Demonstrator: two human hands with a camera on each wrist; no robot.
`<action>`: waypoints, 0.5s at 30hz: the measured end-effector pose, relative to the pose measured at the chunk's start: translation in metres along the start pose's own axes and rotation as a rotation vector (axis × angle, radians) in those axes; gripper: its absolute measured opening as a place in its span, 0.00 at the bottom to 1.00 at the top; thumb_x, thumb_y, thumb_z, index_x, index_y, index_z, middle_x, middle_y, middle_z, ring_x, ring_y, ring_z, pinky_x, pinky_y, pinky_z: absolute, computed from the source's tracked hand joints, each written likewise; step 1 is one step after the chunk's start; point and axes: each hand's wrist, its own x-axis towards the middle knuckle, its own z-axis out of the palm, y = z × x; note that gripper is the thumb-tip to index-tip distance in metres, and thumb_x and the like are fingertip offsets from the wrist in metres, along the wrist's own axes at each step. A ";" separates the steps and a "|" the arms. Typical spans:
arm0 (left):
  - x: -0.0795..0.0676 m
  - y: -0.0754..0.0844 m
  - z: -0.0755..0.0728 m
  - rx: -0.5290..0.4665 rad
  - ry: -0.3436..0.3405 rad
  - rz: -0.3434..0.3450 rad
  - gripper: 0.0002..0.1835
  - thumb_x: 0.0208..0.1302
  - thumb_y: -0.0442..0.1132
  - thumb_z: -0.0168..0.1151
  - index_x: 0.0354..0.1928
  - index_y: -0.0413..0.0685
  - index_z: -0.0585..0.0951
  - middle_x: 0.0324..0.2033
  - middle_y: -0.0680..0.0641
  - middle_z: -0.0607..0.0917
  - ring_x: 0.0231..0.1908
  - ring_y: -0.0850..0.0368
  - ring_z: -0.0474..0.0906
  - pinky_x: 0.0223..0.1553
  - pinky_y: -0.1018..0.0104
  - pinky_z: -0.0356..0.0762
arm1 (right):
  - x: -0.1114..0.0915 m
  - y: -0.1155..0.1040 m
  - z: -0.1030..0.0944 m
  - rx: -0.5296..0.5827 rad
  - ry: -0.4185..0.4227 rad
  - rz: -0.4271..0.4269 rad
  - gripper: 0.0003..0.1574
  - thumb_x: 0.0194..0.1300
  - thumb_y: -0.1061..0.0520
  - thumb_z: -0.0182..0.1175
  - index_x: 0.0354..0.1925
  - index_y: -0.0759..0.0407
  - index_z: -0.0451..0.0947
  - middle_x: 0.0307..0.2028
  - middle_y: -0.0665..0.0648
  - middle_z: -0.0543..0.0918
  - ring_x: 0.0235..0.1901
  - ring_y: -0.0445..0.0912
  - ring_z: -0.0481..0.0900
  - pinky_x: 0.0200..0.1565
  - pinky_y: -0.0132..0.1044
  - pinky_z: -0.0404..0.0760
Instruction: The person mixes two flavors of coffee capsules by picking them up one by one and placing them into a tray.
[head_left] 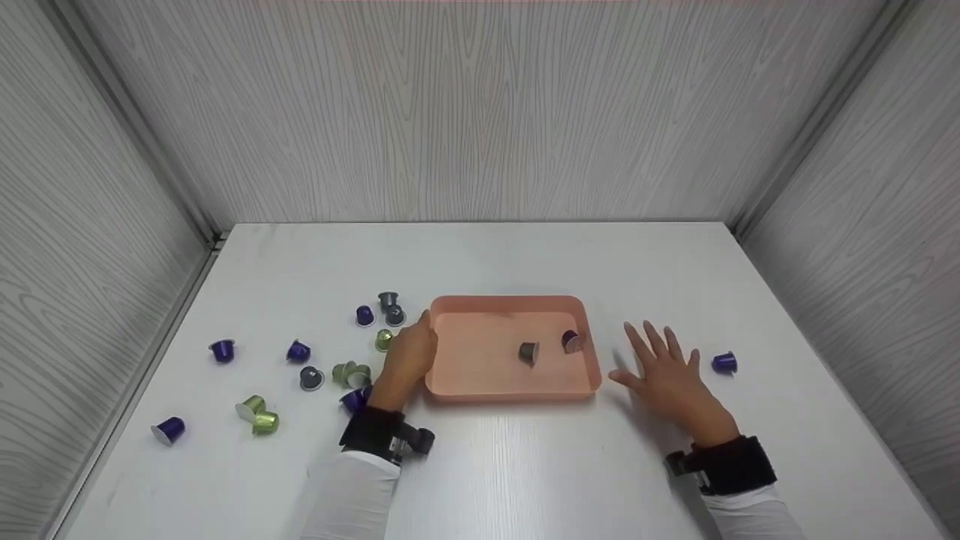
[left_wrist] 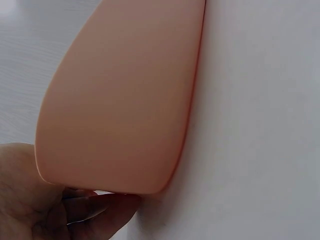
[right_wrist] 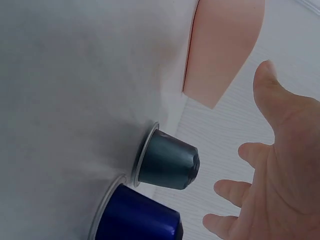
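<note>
A shallow pink tray [head_left: 480, 386] lies on the white table, holding a grey coffee capsule [head_left: 528, 352] and a dark purple one [head_left: 571, 341]. My left hand [head_left: 409, 352] grips its left end; in the left wrist view, fingers [left_wrist: 107, 212] curl against the tray's end wall [left_wrist: 120, 125]. To the right of the tray, my right hand [head_left: 671, 382] is spread out, holding nothing. A blue capsule [head_left: 724, 363] lies just right of it. The right wrist view has a dark teal capsule [right_wrist: 167, 159] and a blue capsule [right_wrist: 137, 215] near the fingers.
Left of the tray, several capsules are scattered: purple [head_left: 223, 350], green [head_left: 265, 423] and grey [head_left: 311, 378]. Some sit close beside my left hand and wrist. Pale wood-grain panels [head_left: 480, 112] enclose the table at the back and both sides.
</note>
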 end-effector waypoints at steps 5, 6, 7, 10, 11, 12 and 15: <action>-0.002 -0.001 0.000 0.005 -0.020 -0.012 0.24 0.74 0.35 0.43 0.68 0.32 0.66 0.38 0.30 0.83 0.37 0.34 0.82 0.38 0.45 0.79 | -0.004 0.003 0.002 0.008 -0.039 0.015 0.58 0.65 0.21 0.41 0.78 0.52 0.40 0.75 0.69 0.42 0.72 0.71 0.35 0.57 0.80 0.37; -0.002 -0.001 -0.001 0.005 -0.028 -0.017 0.24 0.75 0.35 0.43 0.68 0.32 0.65 0.39 0.30 0.83 0.38 0.34 0.82 0.39 0.45 0.79 | -0.004 0.003 0.002 0.011 -0.044 0.017 0.59 0.64 0.20 0.41 0.78 0.51 0.40 0.75 0.69 0.42 0.72 0.71 0.35 0.57 0.80 0.37; -0.002 -0.002 -0.002 0.008 -0.030 -0.017 0.24 0.75 0.35 0.43 0.68 0.32 0.65 0.39 0.30 0.83 0.38 0.35 0.82 0.39 0.45 0.79 | -0.004 0.003 0.001 0.015 -0.047 0.017 0.59 0.64 0.20 0.41 0.78 0.52 0.40 0.75 0.69 0.42 0.72 0.71 0.35 0.57 0.80 0.37; -0.002 -0.002 -0.004 0.003 -0.046 -0.026 0.25 0.75 0.36 0.42 0.69 0.31 0.64 0.42 0.29 0.83 0.40 0.35 0.82 0.41 0.46 0.79 | -0.005 0.005 -0.002 0.042 -0.061 0.014 0.60 0.64 0.20 0.42 0.78 0.53 0.40 0.75 0.70 0.42 0.71 0.72 0.35 0.58 0.80 0.37; -0.002 -0.002 -0.004 0.000 -0.044 -0.024 0.25 0.75 0.36 0.43 0.69 0.31 0.64 0.42 0.29 0.83 0.40 0.34 0.82 0.41 0.45 0.79 | -0.005 0.006 -0.003 0.050 -0.070 0.015 0.60 0.64 0.20 0.41 0.78 0.53 0.40 0.75 0.70 0.42 0.71 0.72 0.35 0.58 0.79 0.38; -0.002 -0.002 -0.005 -0.004 -0.045 -0.026 0.25 0.75 0.36 0.43 0.69 0.32 0.64 0.43 0.29 0.83 0.41 0.34 0.82 0.42 0.45 0.79 | -0.006 0.008 -0.004 0.057 -0.081 0.017 0.60 0.64 0.21 0.42 0.78 0.53 0.40 0.75 0.70 0.42 0.71 0.72 0.36 0.58 0.79 0.39; -0.002 -0.002 -0.004 -0.013 -0.054 -0.033 0.25 0.76 0.36 0.43 0.70 0.32 0.63 0.44 0.28 0.82 0.42 0.33 0.81 0.44 0.45 0.78 | -0.009 0.012 -0.004 0.075 -0.110 0.025 0.60 0.64 0.22 0.44 0.78 0.55 0.41 0.74 0.71 0.44 0.71 0.72 0.37 0.59 0.79 0.42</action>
